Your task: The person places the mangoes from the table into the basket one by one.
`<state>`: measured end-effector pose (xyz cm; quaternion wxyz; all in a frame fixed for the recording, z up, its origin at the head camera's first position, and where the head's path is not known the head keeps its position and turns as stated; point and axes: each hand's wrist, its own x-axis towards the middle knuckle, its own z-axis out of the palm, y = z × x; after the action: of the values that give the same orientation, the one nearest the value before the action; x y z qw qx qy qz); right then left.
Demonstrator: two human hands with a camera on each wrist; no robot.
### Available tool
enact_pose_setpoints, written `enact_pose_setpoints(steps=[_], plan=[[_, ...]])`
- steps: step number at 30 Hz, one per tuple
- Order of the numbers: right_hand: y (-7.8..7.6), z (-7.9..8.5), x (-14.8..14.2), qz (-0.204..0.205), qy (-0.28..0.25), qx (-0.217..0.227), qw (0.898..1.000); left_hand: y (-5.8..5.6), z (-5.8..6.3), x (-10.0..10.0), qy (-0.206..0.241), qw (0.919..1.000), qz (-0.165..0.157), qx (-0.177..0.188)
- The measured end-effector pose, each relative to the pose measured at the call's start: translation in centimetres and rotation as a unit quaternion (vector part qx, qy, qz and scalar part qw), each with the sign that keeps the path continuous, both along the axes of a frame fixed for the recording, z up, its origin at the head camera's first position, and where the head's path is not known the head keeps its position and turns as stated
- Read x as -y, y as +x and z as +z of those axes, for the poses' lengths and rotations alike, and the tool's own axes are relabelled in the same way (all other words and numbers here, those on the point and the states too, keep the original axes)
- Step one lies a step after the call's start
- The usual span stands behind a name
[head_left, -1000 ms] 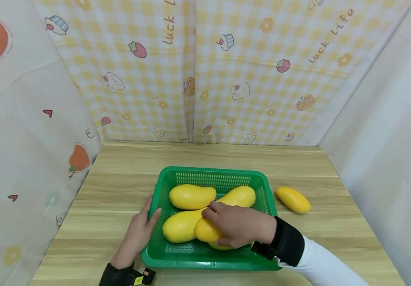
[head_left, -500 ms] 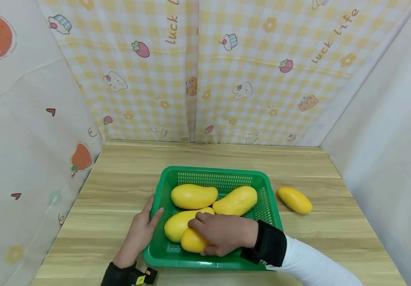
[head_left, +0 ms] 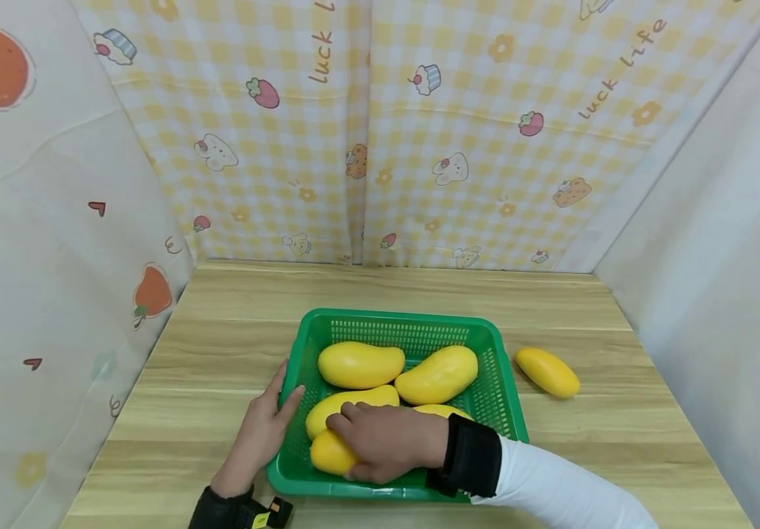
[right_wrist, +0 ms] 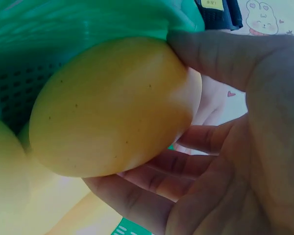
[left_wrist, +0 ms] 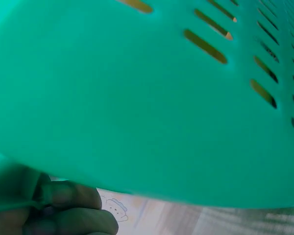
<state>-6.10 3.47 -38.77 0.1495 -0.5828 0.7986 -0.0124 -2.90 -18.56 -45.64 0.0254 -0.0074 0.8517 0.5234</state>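
A green plastic basket with slotted sides stands on the table, several yellow mangoes lying in it. At its left rim my left hand grips the basket, thumb over the inner side and fingers outside. In the left wrist view those fingers curl under the rim beside the green wall. My right hand holds a more orange mango low in the basket's front left corner. The right wrist view shows the thumb and fingers round this mango. One mango is partly hidden behind the right wrist.
A smaller mango lies on the wooden table right of the basket. Checked fabric hangs at the back, with white cloth on the right and printed cloth on the left.
My right hand has moved left and toward the basket's front with the mango, uncovering the mangoes behind it. The left hand keeps its grip on the rim.
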Motion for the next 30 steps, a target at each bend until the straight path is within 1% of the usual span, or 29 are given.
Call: enact_pose_setpoints(steps=[3, 8, 10, 14, 20, 24, 26, 30], plan=[[0.2, 0.0, 0.6, -0.004, 0.004, 0.008, 1.000, 0.2, -0.1, 0.1, -0.004, 1.0000, 0.003, -0.003], [0.3, -0.3, 1.5, -0.009, 0.008, 0.018, 1.000, 0.4, -0.3, 0.4, 0.002, 0.9999, 0.010, 0.006], [0.2, -0.4, 1.6, -0.017, 0.010, 0.025, 0.999, 0.3, -0.2, 0.4, 0.004, 0.9999, 0.009, 0.012], [-0.1, -0.5, 1.4, -0.023, 0.013, 0.046, 0.999, 0.2, 0.0, 0.2, -0.003, 0.9999, 0.005, 0.011], [-0.7, -0.1, 0.8, 0.004, 0.022, 0.067, 0.997, -0.2, 0.3, 0.1, -0.001, 1.0000, 0.002, 0.010], [-0.8, 0.2, 0.7, 0.019, 0.028, 0.064, 0.997, -0.3, 0.3, 0.0, 0.003, 0.9999, 0.003, 0.013], [-0.8, 0.2, 0.8, 0.021, 0.019, 0.057, 0.998, -0.2, 0.2, 0.0, 0.002, 0.9999, 0.002, 0.015], [-0.4, 0.0, 1.3, 0.018, -0.008, 0.027, 0.999, -0.1, 0.1, 0.0, -0.003, 0.9999, -0.004, 0.011]])
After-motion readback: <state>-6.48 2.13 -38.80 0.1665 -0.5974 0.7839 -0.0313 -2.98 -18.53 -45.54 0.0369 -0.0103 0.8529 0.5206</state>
